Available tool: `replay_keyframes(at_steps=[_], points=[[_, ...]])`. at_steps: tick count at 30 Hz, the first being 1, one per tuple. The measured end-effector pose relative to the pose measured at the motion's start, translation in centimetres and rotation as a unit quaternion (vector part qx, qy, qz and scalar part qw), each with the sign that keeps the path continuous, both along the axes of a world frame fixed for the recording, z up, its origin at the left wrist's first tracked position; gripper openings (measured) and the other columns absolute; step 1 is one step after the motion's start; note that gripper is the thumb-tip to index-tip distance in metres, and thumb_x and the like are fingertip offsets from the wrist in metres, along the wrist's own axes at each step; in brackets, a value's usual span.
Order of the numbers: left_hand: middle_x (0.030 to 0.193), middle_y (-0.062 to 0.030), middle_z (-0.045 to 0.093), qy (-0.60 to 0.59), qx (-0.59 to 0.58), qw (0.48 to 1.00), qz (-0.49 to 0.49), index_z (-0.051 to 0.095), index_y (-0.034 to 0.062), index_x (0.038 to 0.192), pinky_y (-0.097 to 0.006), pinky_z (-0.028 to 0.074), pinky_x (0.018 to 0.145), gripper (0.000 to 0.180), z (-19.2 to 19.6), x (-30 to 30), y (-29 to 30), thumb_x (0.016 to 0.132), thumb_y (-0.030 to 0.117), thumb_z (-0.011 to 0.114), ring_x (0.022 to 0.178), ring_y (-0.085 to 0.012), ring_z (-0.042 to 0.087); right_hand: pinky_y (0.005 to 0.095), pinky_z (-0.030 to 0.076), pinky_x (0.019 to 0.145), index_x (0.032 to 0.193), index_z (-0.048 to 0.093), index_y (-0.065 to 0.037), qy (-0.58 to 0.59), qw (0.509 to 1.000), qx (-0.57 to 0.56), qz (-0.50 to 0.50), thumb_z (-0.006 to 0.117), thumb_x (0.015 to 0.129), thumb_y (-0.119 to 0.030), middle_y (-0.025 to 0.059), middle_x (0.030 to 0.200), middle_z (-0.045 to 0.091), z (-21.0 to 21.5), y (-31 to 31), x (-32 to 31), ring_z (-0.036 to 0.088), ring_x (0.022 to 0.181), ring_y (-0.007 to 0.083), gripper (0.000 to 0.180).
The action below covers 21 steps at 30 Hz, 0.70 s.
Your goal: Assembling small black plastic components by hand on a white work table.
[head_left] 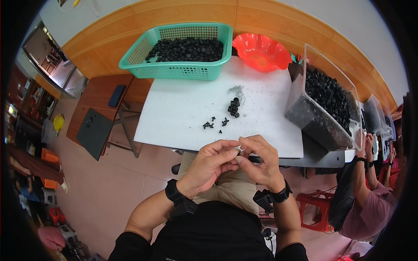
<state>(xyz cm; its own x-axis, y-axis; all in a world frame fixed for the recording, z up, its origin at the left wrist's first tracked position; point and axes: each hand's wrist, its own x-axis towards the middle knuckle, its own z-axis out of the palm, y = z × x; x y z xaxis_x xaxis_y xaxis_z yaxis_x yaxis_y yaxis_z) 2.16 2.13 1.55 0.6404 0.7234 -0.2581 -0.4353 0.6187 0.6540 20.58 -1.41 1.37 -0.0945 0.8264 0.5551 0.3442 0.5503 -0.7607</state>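
In front of my lap, at the near edge of the white-topped table, my left hand and my right hand meet fingertip to fingertip. Both are closed in a pinch around a small pale piece, mostly hidden by the fingers, so its kind cannot be told. Beyond them on the white surface lie several tiny black cross-shaped parts. A cluster of black cylindrical parts sits farther back, with a little heap of clear thin bits behind it.
A green basket of black round parts stands at the back left, beside a red scalloped bowl. On the right is a clear bin full of black parts. A brown side table stands left; a co-worker sits right near a red stool.
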Motion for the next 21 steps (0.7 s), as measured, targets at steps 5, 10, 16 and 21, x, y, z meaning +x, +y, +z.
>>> replay_keyframes(at_steps=[5,10,16,21], points=[[0.110,-0.0042,0.066,-0.018,0.015,1.000,-0.019,0.062,0.0052,0.125,-0.024,0.057,0.083,0.026,-0.6,0.1,0.1,0.101,0.014,0.060,0.095,-0.0088,0.065,0.0250,0.050,0.059,0.118,0.067,-0.003,0.044,0.999,0.002,0.003,0.075,0.081,0.003,0.0104,0.097,0.065,-0.5,0.1,0.2,0.061,0.067,0.0126,0.038],[0.105,-0.0036,0.067,-0.021,-0.010,1.000,-0.008,0.062,0.0025,0.124,-0.025,0.057,0.082,0.026,-0.2,0.3,0.0,0.100,0.013,0.060,0.090,-0.0087,0.065,0.0237,0.049,0.059,0.110,0.069,-0.002,0.067,0.998,-0.002,-0.006,0.075,0.083,0.001,0.0108,0.096,0.065,-1.1,-0.1,0.2,0.060,0.068,0.0114,0.028],[0.098,-0.0061,0.068,-0.012,-0.028,0.999,0.013,0.063,0.0019,0.121,-0.028,0.058,0.082,0.023,0.3,0.5,-0.4,0.100,0.011,0.060,0.088,-0.0121,0.067,0.0233,0.050,0.061,0.106,0.070,-0.001,0.080,0.997,0.001,-0.015,0.073,0.086,0.001,0.0112,0.098,0.065,-1.2,-0.5,-0.1,0.061,0.071,0.0103,0.020],[0.097,-0.0058,0.068,-0.019,-0.038,0.999,0.019,0.064,0.0023,0.119,-0.028,0.058,0.082,0.022,0.2,0.5,-0.7,0.099,0.010,0.060,0.088,-0.0120,0.066,0.0234,0.051,0.063,0.106,0.070,0.000,0.063,0.997,0.016,-0.037,0.073,0.086,0.002,0.0115,0.098,0.065,-1.0,-1.0,-0.5,0.062,0.073,0.0107,0.021]])
